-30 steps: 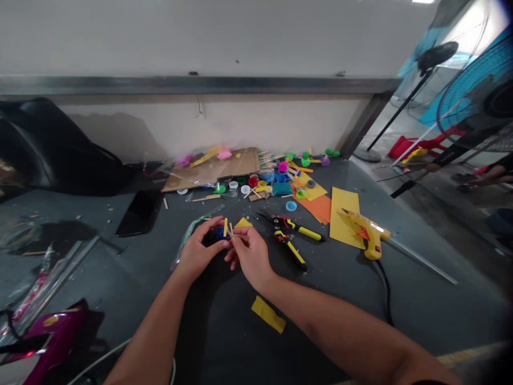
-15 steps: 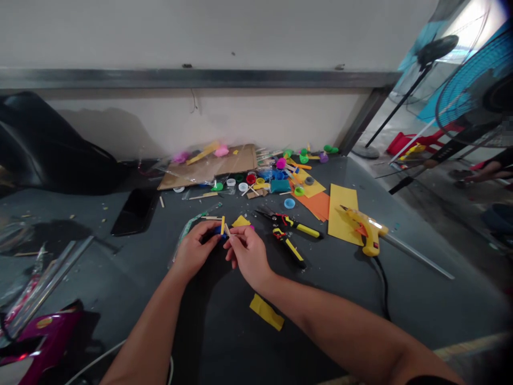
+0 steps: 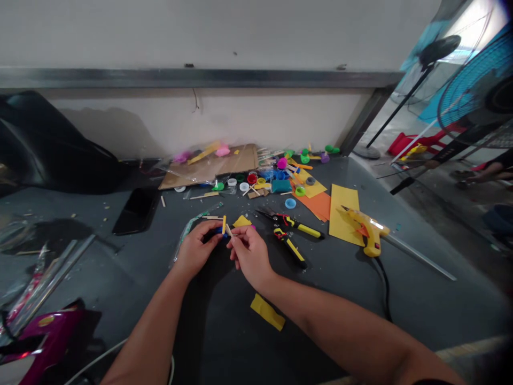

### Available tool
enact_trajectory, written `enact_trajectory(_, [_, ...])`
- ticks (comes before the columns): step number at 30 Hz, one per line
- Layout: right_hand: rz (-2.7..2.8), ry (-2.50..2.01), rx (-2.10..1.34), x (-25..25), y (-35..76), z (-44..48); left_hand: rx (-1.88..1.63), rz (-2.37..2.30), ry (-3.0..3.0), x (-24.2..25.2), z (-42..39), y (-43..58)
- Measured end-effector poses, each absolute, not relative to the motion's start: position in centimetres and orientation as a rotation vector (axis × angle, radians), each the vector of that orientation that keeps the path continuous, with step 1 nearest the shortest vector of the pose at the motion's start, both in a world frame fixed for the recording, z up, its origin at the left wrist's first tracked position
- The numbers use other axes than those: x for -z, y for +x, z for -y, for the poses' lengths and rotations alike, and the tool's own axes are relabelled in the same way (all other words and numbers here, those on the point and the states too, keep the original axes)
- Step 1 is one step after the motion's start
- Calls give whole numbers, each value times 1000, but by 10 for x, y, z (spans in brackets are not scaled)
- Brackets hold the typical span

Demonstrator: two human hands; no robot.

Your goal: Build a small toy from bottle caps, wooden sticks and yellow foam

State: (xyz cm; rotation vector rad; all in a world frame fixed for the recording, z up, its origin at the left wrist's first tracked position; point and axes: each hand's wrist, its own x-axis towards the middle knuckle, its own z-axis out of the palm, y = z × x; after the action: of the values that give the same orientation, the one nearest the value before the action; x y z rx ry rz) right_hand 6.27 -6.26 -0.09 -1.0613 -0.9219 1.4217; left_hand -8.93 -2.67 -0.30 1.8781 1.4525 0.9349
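Note:
My left hand (image 3: 199, 244) is closed around a small blue piece (image 3: 218, 231), partly hidden by the fingers, with a short yellow strip (image 3: 224, 224) standing up at its edge. My right hand (image 3: 249, 251) pinches a short pale wooden stick (image 3: 228, 230) between thumb and forefinger. The stick's tip is close beside the yellow strip; whether they touch I cannot tell. Behind the hands lies a small yellow piece (image 3: 242, 221). A folded yellow scrap (image 3: 267, 312) rests on the dark table nearer to me.
Yellow-handled pliers (image 3: 294, 227) lie right of my hands. Beyond them a yellow glue gun (image 3: 371, 231) with a clear stick rests on yellow paper (image 3: 340, 211). Coloured bottle caps (image 3: 244, 186) and cardboard (image 3: 236, 160) crowd the back. A phone (image 3: 135, 212) is at left.
My right hand has shifted very slightly to the right, and the pale stick leans a little away from the yellow strip. The whole view has moved slightly; both grips stay the same.

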Motion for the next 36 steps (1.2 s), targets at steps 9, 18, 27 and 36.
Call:
enact_trajectory(9, [956,-1099,-1350,4,64,64,-940,-1458,1883,5,26,-90])
enact_trajectory(18, [927,-1108,-1358,2,68,66,-949,-1445,1853,5,26,-90])
enact_trajectory(27, [898,-1050,-1415,-1,64,65,-933,-1448,1872,3,26,-89])
enact_trajectory(36, [902,-1059,-1415,-2,64,63,-939,-1438,1866,4,26,-89])
